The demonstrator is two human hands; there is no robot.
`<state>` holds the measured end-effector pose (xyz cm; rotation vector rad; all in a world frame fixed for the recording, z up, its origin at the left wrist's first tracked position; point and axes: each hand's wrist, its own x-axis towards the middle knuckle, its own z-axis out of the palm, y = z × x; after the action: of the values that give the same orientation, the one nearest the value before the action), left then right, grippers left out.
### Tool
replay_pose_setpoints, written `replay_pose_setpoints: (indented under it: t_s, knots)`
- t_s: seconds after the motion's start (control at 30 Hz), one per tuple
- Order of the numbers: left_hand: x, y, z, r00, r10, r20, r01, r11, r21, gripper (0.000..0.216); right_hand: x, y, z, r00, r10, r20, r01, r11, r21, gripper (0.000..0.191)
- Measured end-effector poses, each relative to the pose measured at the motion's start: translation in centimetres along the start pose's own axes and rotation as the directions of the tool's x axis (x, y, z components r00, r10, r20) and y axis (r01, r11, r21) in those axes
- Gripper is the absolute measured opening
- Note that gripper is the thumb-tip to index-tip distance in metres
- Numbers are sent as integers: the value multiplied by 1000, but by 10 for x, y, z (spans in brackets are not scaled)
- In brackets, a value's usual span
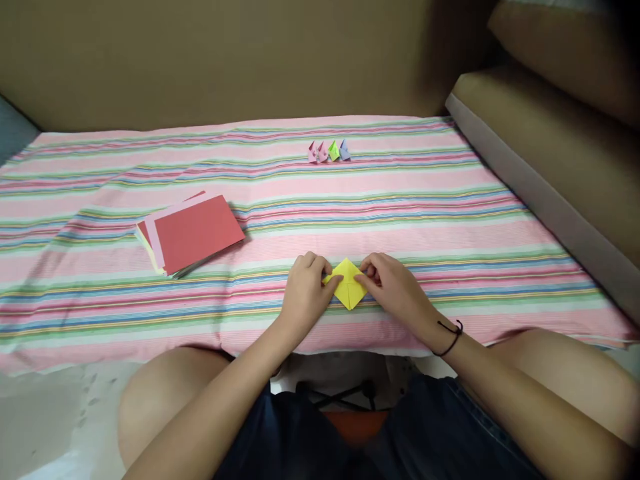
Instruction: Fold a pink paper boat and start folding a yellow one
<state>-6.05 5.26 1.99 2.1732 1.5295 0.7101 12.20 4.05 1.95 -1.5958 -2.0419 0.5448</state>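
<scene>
A small yellow folded paper [349, 288], diamond-shaped with a crease or slit down its lower half, is held just above the striped cloth near its front edge. My left hand [307, 287] pinches its left corner between thumb and fingers. On the opposite corner, my right hand [393, 287] is closed in a similar pinch. The thumbs lie over the paper's face, and parts of both side corners are hidden beneath them.
Pink striped cloth [280, 233] covers the surface. To the left lies a stack of coloured paper [200, 232], red on top. Several small folded paper figures [333, 152] in pink, green and blue stand in a row farther back. A brown cushion [550, 153] borders the right side.
</scene>
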Motion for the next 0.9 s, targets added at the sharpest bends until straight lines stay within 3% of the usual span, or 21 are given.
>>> replay_pose_setpoints:
  t_s: [0.23, 0.3, 0.4, 0.53, 0.67, 0.9]
  knots:
    - [1, -4, -13, 993, -21, 120, 44, 980, -195, 14, -5, 1, -2, 998, 46, 44, -52, 990, 128, 10]
    - [-1, -4, -16, 994, 20, 105, 3, 977, -214, 13, -8, 1, -3, 999, 43, 25, -46, 987, 154, 11]
    - [-4, -4, -17, 987, 105, 123, -77, 974, -215, 12, -11, -1, -4, 998, 45, -43, -37, 983, 179, 29]
    - [-7, 0, -14, 986, 57, 157, -30, 985, -172, 11, -11, -4, -4, 999, 12, 41, -17, 991, 132, 7]
    - [-9, 4, -9, 987, -19, 162, 35, 995, -94, 12, -8, -9, 1, 998, 51, 34, -53, 996, 66, 20]
    - [-10, 8, -6, 988, -77, 137, 74, 997, 28, 16, -4, -18, 10, 993, 101, -63, -106, 991, -83, 19]
